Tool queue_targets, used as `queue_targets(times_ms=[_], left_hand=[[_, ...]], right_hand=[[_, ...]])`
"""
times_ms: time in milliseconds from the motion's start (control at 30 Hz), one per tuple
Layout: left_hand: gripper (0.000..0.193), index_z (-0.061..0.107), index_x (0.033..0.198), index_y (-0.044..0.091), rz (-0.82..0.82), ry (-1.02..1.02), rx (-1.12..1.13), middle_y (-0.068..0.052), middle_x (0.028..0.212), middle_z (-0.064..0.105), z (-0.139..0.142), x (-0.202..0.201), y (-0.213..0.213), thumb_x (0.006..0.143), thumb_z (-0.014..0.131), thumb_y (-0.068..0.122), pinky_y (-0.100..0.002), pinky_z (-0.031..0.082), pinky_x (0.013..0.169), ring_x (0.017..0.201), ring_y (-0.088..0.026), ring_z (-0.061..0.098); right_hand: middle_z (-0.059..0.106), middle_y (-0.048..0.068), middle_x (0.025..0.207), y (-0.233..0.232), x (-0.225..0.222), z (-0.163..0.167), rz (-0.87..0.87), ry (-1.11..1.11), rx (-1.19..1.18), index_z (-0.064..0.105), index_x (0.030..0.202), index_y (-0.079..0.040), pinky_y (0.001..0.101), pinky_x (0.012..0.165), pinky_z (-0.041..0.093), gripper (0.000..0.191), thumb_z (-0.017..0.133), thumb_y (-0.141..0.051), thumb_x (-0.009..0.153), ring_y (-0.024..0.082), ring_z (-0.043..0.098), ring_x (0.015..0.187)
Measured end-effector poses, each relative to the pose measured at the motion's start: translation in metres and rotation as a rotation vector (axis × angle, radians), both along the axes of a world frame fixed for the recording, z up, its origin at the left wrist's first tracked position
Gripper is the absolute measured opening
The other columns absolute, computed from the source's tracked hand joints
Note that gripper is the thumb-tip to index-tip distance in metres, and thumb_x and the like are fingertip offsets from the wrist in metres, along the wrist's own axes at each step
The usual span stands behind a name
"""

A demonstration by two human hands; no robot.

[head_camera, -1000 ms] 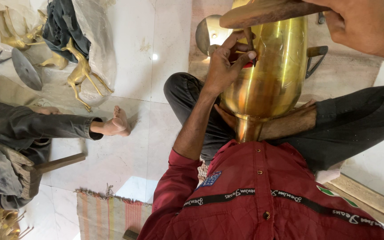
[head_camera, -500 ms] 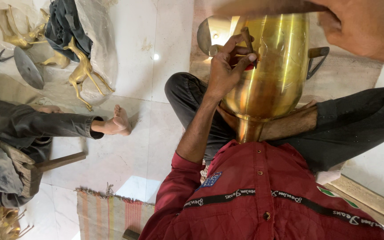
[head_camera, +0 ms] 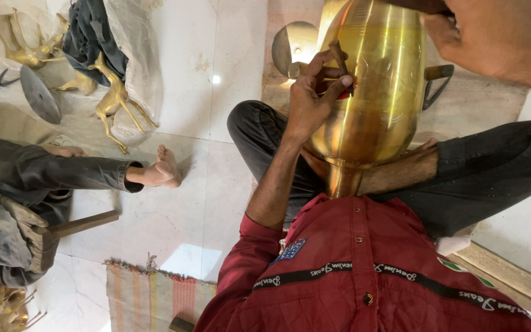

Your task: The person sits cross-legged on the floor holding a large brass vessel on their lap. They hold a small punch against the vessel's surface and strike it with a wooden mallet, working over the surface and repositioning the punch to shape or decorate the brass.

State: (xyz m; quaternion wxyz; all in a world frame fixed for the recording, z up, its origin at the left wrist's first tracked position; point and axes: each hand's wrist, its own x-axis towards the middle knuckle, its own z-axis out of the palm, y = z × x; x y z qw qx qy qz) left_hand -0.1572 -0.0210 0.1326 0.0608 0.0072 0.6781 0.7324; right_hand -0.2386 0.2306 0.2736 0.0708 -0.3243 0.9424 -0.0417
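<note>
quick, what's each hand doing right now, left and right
Left hand: closed, pinching a thin dark rod-shaped tool against the large shiny brass vase.
Right hand: gripping a dark wooden handle.

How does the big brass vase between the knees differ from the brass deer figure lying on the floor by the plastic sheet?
The brass vase is large, smooth and rounded; the deer figure is small and thin-legged. The vase is propped between the person's legs with the left hand pressing a small dark tool to it; the deer lies untouched on the floor beside the plastic sheet. Both are shiny golden metal.
</note>
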Motion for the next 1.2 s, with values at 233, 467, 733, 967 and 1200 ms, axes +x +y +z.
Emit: queue_targets(times_ms=[233, 467, 733, 967, 1200], left_hand=[[0.047, 0.054, 0.145, 0.004, -0.002, 0.038, 0.009, -0.016, 0.109, 0.078, -0.001, 0.002, 0.001, 0.101, 0.070, 0.009, -0.039, 0.069, 0.093, 0.102, -0.024, 0.080], [0.051, 0.052, 0.146, 0.002, 0.041, 0.073, -0.008, -0.017, 0.113, 0.076, -0.006, 0.010, 0.006, 0.099, 0.070, 0.008, -0.037, 0.071, 0.090, 0.102, -0.024, 0.079], [0.048, 0.054, 0.144, 0.002, 0.056, 0.052, -0.019, -0.016, 0.109, 0.079, -0.003, 0.010, 0.007, 0.100, 0.070, 0.008, -0.038, 0.070, 0.091, 0.101, -0.024, 0.080], [0.045, 0.054, 0.143, 0.004, 0.079, 0.045, 0.059, -0.014, 0.109, 0.079, 0.002, 0.014, 0.008, 0.101, 0.069, 0.006, -0.036, 0.069, 0.091, 0.102, -0.022, 0.079], [0.042, 0.057, 0.141, 0.003, 0.098, 0.031, 0.047, -0.014, 0.107, 0.079, 0.004, 0.017, 0.010, 0.101, 0.070, 0.007, -0.034, 0.069, 0.088, 0.099, -0.020, 0.079]], right_hand=[[0.064, 0.013, 0.069, -0.014, 0.001, 0.016, 0.018, 0.049, 0.053, 0.068, 0.124, -0.003, 0.0297, 0.047, 0.050, 0.024, 0.063, -0.014, 0.103, 0.019, 0.058, 0.047], [0.069, 0.015, 0.081, -0.007, 0.005, 0.022, 0.080, 0.071, -0.095, 0.067, 0.120, 0.000, 0.0315, 0.056, 0.053, 0.019, 0.065, -0.010, 0.104, 0.020, 0.061, 0.057], [0.063, 0.012, 0.076, -0.015, 0.006, 0.020, 0.026, 0.025, -0.142, 0.066, 0.123, 0.003, 0.0299, 0.049, 0.048, 0.025, 0.064, -0.010, 0.102, 0.017, 0.056, 0.051], [0.062, 0.011, 0.071, -0.024, 0.007, 0.036, 0.086, 0.040, -0.096, 0.066, 0.130, -0.002, 0.0296, 0.046, 0.046, 0.029, 0.060, -0.010, 0.103, 0.016, 0.052, 0.046], [0.063, 0.010, 0.067, -0.023, 0.000, 0.027, 0.077, -0.025, 0.074, 0.064, 0.148, -0.014, 0.0307, 0.043, 0.047, 0.051, 0.061, -0.005, 0.098, 0.016, 0.054, 0.043]])
